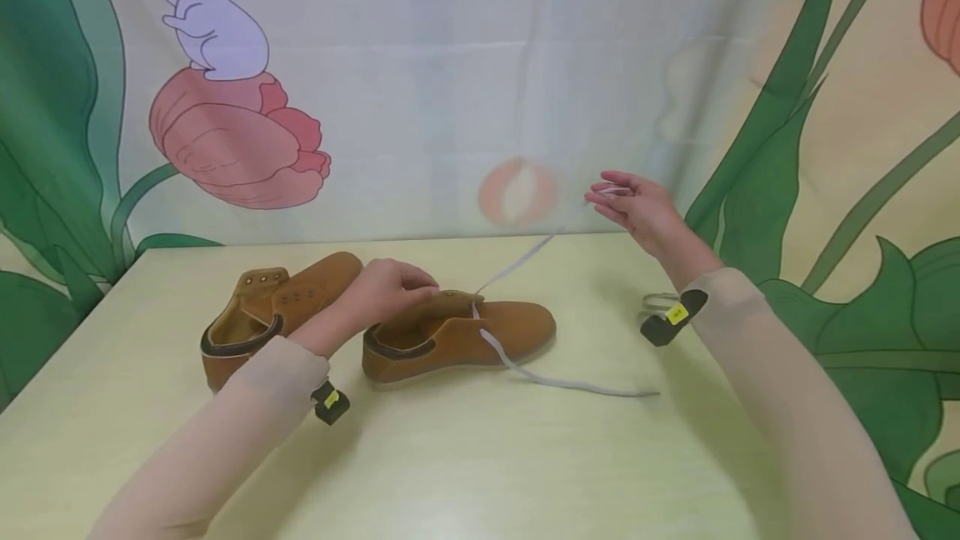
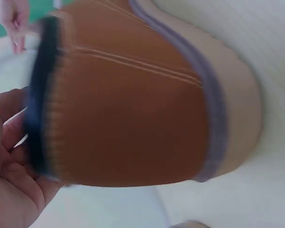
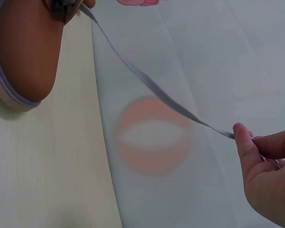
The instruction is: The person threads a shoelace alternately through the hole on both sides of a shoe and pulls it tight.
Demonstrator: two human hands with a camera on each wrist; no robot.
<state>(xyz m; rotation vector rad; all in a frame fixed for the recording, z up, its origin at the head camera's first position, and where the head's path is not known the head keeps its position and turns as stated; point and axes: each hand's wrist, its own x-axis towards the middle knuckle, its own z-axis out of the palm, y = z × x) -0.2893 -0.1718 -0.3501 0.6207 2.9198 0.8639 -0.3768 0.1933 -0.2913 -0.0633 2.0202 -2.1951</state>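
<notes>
A brown shoe (image 1: pixel 517 327) lies on the table with its toe to the right. Grey lace (image 1: pixel 525 261) runs from its upper eyelets up toward my right hand (image 1: pixel 648 211), raised at the right. In the right wrist view that hand (image 3: pixel 270 166) pinches the lace (image 3: pixel 156 92) between thumb and finger, and the lace is stretched out. The other lace end (image 1: pixel 585 387) lies on the table in front of the shoe. My left hand (image 1: pixel 386 294) grips the shoe's far upper side near the opening. In the left wrist view its fingers curl behind the heel (image 2: pixel 128 114), partly hidden.
A second brown shoe (image 1: pixel 318 277), its eyelets unlaced, stands at the left beside my left forearm. A coiled pale lace (image 1: pixel 656 303) lies under my right wrist. The table (image 1: pixel 450 457) ends at a patterned curtain (image 1: pixel 420 107).
</notes>
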